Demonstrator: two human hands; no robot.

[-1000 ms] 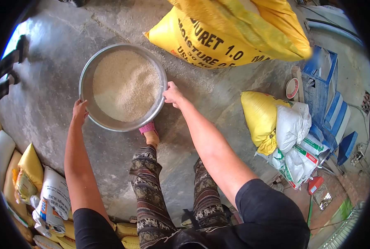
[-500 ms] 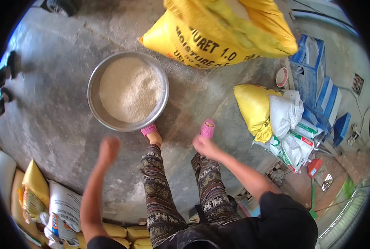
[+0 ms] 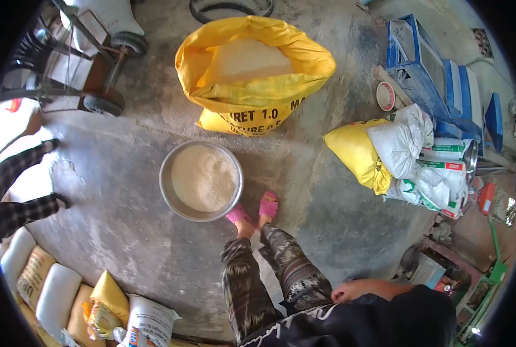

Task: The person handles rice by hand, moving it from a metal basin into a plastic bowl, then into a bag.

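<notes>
A round metal basin [image 3: 166,188] filled with pale grain sits on the concrete floor, just in front of my pink sandals [image 3: 267,205]. Behind it stands an open yellow sack [image 3: 252,87], also holding pale grain. I stand upright over my patterned trouser legs [image 3: 269,277]. My right hand [image 3: 356,289] lies low against my hip beside the dark shirt, well away from the basin; its fingers are mostly hidden. My left hand is out of sight.
A wheeled metal cart [image 3: 96,75] stands at the back left. Another person's legs [image 3: 15,185] show at the left edge. Filled sacks [image 3: 55,289] line the lower left. Yellow and white sacks [image 3: 408,156] lie right, with a blue machine [image 3: 431,69] behind them.
Both hands let go of the basin rim and drew back to my body. I straightened up, so the basin looks smaller and farther off and the yellow sack's open top came into view.
</notes>
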